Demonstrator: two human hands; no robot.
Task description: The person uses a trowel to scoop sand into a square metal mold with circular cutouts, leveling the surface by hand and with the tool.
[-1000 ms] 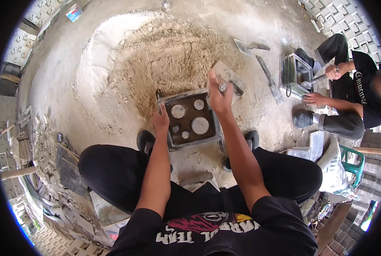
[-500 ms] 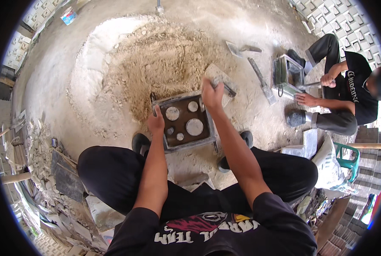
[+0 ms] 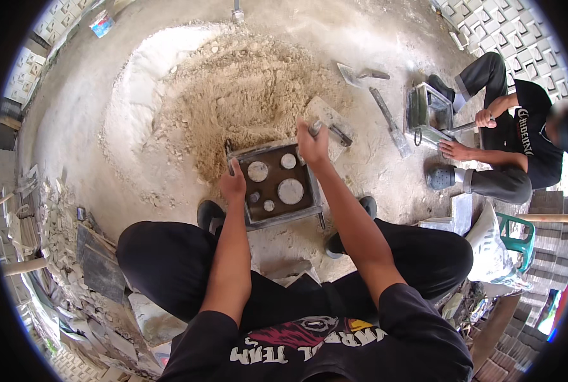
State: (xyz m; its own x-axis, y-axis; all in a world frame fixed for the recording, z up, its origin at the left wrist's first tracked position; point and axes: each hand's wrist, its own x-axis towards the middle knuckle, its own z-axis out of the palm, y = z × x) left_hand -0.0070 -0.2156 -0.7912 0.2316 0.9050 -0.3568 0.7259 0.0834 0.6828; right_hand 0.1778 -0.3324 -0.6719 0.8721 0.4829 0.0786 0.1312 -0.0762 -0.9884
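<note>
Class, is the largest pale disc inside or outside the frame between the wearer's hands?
Inside: the disc appears within the brown surface, which the frame borders on all sides.

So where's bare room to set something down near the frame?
Bare floor shows left of the pale powder ring, and between the person's right shoe and the co-worker's shoe. It's crowded around the square frame: heap beyond, left hand and right hand at its sides.

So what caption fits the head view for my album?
Left hand at a square mold, right hand gripping a tool handle, sandy heap beyond.
</note>
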